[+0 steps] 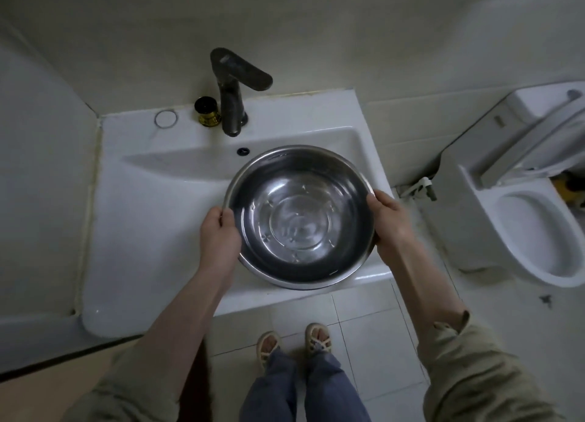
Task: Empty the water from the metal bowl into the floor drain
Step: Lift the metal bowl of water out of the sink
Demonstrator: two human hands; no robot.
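Note:
A round metal bowl (300, 216) with clear water in its bottom is held level over the right part of a white sink (152, 225). My left hand (218, 235) grips the bowl's left rim, thumb over the edge. On the opposite rim my right hand (391, 222) holds the same way. No floor drain is visible in the head view.
A dark faucet (234, 89) stands behind the basin, with a black and gold cap (207, 111) beside it. A white toilet (531, 219) with its lid up is at the right. Pale floor tiles (373, 342) and my sandalled feet lie below the sink's front edge.

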